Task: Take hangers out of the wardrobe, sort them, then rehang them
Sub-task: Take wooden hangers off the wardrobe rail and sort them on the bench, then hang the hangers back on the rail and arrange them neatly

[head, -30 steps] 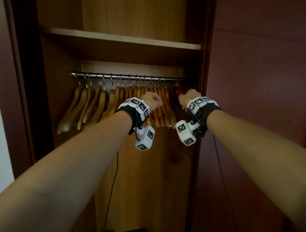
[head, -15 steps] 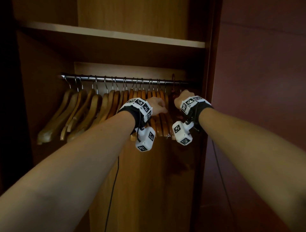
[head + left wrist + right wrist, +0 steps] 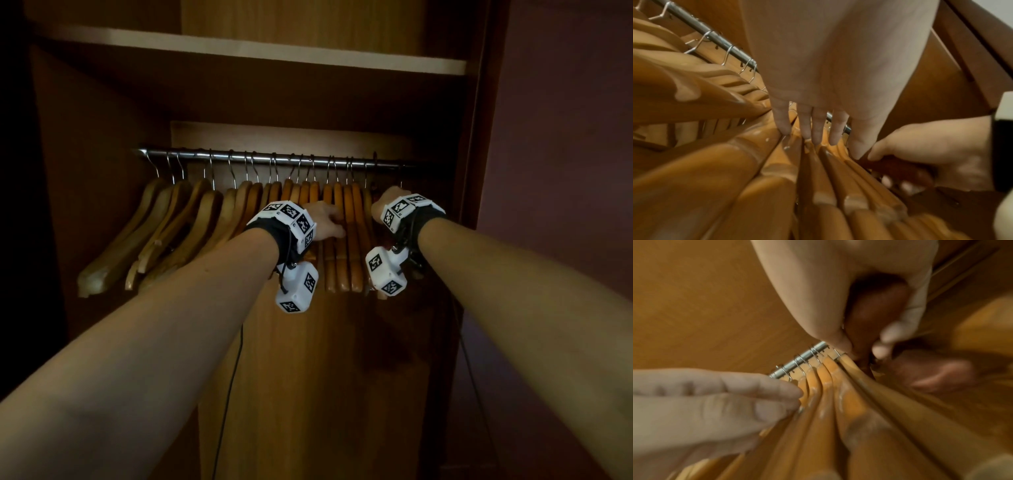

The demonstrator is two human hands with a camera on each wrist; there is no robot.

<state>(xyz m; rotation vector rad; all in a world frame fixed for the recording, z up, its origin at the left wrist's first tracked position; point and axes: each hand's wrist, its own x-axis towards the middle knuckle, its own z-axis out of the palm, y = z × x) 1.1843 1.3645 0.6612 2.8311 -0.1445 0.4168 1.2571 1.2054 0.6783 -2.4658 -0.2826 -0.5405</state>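
Observation:
Several light wooden hangers (image 3: 339, 240) hang by wire hooks on a metal rail (image 3: 274, 159) inside the wardrobe. My left hand (image 3: 327, 219) reaches into the tightly packed ones at the right, its straight fingers (image 3: 807, 129) touching their necks just below the rail (image 3: 701, 27). At the rail's right end my right hand (image 3: 385, 202) grips a dark reddish-brown hanger (image 3: 875, 308), with thumb and fingers (image 3: 890, 335) curled round it. In the left wrist view that dark hanger (image 3: 900, 168) runs through the right hand (image 3: 937, 154). Its hook is hidden.
A shelf (image 3: 274, 54) runs above the rail. The wardrobe's right side panel (image 3: 479, 137) stands close to my right hand, with a dark door (image 3: 565, 205) beyond it. The looser hangers (image 3: 154, 233) at the left fan out at an angle. Cables hang from both wrists.
The view has drifted and darkened. My left hand has stretched its fingers further right into the packed hangers. The right hand keeps its grip at the rail's right end.

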